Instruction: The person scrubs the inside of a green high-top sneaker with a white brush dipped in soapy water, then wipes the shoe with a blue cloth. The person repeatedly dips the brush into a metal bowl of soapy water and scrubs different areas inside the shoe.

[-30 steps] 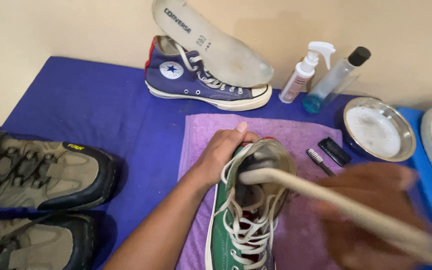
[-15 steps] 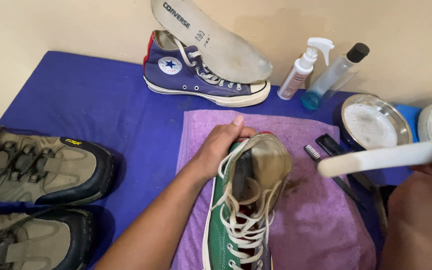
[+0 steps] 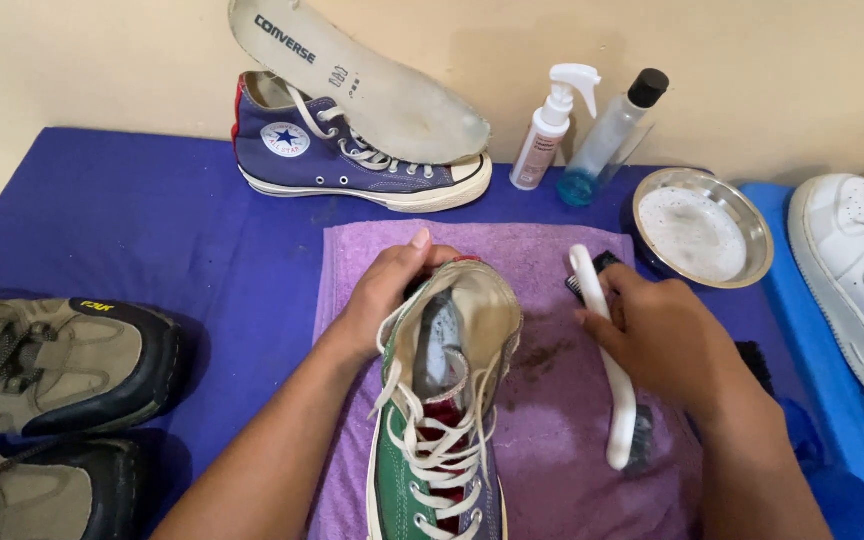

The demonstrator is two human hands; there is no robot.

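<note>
My left hand (image 3: 384, 296) grips the heel end of a green high-top sneaker (image 3: 442, 420) with white laces, which lies on a purple towel (image 3: 542, 400). My right hand (image 3: 664, 340) holds a white-handled brush (image 3: 607, 345) and rests it on the towel to the right of the sneaker. A dark wet stain marks the towel between sneaker and brush.
A blue high-top sneaker (image 3: 352, 160) with a loose insole (image 3: 352, 75) on it stands at the back. A spray bottle (image 3: 550, 125), a clear bottle (image 3: 607, 135) and a metal bowl of foamy water (image 3: 700, 225) sit behind the towel. Tan shoes (image 3: 47, 365) lie left, a white sneaker (image 3: 852, 270) right.
My right hand has swung the brush away from the sneaker's opening, over toward the bowl, then down onto the towel. My left hand has stayed on the sneaker's heel.
</note>
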